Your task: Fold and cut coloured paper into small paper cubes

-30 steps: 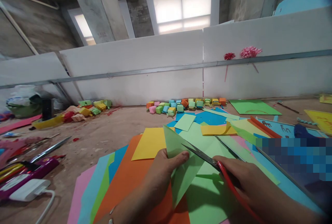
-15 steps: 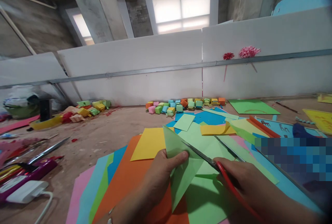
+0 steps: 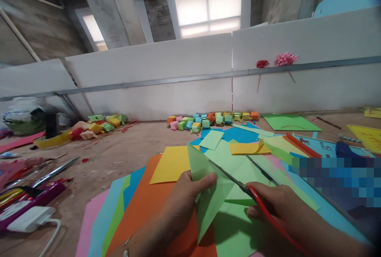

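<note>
Pale-green folded paper sheet (image 3: 212,199), pointed at the top, gripped between thumb and fingers of the left hand (image 3: 184,197) — tilted above a flat orange paper sheet (image 3: 139,201). Red-handled metal scissors (image 3: 259,202), gripped in the right hand (image 3: 276,201) — laid along the green sheet's slanting upper edge. Beyond, a cluster of small multicoloured blocks (image 3: 206,123) on the brown tabletop (image 3: 139,140), near the white panelled wall (image 3: 154,108).

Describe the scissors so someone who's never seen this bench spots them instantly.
Below the long white partition, find the spread of coloured paper at the bench's near side. Over it, the left hand holds a pale-green sheet and the right hand holds the scissors. Their bright red handle sets them apart from the slim metal tool just beyond, which shows no red.
</note>
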Demonstrator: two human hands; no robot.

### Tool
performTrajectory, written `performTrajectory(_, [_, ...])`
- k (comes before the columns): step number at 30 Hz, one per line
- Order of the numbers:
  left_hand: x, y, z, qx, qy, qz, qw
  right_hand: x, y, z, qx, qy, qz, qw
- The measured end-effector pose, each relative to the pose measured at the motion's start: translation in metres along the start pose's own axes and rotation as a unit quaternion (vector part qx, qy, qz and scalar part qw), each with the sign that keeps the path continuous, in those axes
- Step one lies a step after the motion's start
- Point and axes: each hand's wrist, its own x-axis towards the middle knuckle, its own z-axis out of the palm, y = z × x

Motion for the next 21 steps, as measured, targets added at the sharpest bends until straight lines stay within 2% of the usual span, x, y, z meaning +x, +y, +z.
performTrajectory(4, [-0.001, 0.002, 0.000, 0.000, -0.010, 0.013, 1.000, 0.000, 0.003, 0.001, 0.013, 0.008, -0.012, 1.000])
performTrajectory(11, [0.002, 0.011, -0.006, 0.009, 0.044, 0.091, 0.995, -0.002, -0.002, 0.000, 0.041, 0.006, -0.016, 0.999])
performTrajectory(17, [0.002, 0.013, -0.006, 0.008, 0.049, 0.088, 0.995, -0.004, -0.012, -0.003, 0.105, 0.002, -0.037, 0.994])
performTrajectory(21, [0.001, 0.011, -0.005, 0.015, 0.041, 0.103, 0.994, -0.007, -0.018, 0.001, 0.113, 0.032, -0.038, 0.992])
